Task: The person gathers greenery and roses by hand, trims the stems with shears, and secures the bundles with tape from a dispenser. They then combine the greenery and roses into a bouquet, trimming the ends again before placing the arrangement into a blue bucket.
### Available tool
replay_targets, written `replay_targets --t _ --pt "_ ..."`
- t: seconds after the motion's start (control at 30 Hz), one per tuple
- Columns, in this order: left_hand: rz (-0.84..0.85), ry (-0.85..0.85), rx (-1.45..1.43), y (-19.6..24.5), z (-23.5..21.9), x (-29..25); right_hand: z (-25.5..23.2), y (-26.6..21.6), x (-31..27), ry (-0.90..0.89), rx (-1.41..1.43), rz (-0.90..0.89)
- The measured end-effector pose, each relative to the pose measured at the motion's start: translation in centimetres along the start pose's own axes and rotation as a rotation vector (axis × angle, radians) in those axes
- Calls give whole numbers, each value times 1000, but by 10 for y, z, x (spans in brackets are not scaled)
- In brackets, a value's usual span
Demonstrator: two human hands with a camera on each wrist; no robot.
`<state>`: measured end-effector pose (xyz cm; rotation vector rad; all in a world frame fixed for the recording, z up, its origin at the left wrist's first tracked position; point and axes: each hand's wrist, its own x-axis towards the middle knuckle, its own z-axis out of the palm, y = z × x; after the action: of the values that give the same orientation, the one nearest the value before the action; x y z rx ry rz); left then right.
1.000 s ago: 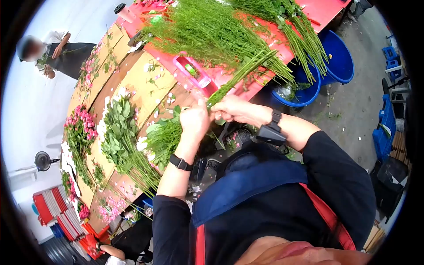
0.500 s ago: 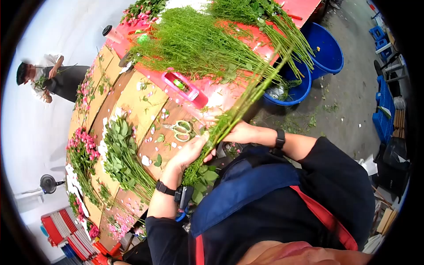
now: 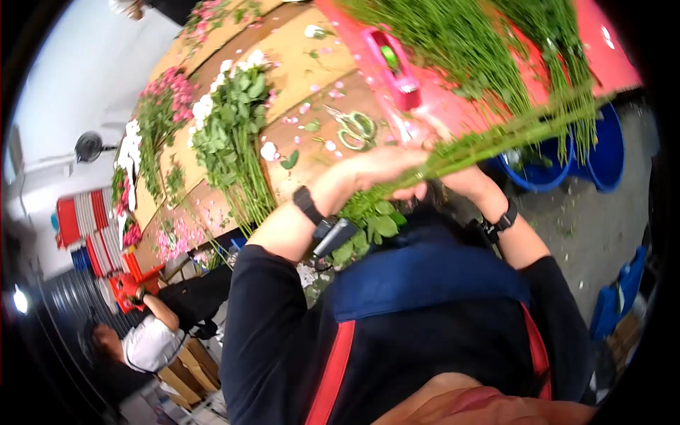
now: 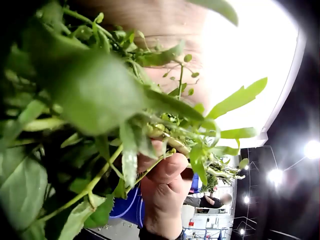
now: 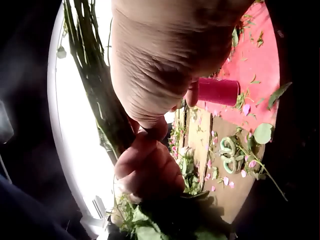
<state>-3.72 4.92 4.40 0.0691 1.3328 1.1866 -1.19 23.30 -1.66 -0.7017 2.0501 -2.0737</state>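
Note:
A bunch of greenery (image 3: 510,142) slants across both hands in the head view, bare stem ends at upper right and leafy tops close to the apron. My left hand (image 3: 386,168) grips it near the leaves; in the right wrist view its fingers (image 5: 150,167) curl against the stems (image 5: 95,85). Close beside it, my right hand (image 3: 464,178) holds the same bunch, partly behind the stems. The left wrist view shows the right thumb (image 4: 170,170) bent at the stems, with leaves covering much of both hands. Green-handled scissors (image 3: 358,132) lie on the table just beyond the left hand.
A pink tape dispenser (image 3: 404,88) stands on the red table cover (image 3: 609,42), near heaped green stems (image 3: 460,46). White roses (image 3: 237,88) and pink flowers (image 3: 166,99) lie on the left. Blue buckets (image 3: 609,149) stand at right; another person (image 3: 152,340) is at lower left.
The head view has swung, shifting the table contents. The bunch has tipped from steep to nearly level, stem ends pointing right. Both hands stay on it; the scissors came into view after the first frame.

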Motion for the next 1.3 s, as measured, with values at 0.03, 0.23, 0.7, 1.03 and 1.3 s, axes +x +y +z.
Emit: replay_targets --t 0.03,0.23,0.7,1.03,1.3 --pt "35 23 -39 1 3 1 0 2 2 -20 137 134" --pt "91 96 -48 -9 -6 -4 -9 19 -2 -43 -351 -23" --pt "308 906 1363 -7 -13 25 -34 -57 -20 1 -348 323" --pt "1220 1078 1667 115 46 52 -139 -10 -61 546 -874 317" --pt "927 854 1398 45 30 59 -254 38 -45 852 -971 507"
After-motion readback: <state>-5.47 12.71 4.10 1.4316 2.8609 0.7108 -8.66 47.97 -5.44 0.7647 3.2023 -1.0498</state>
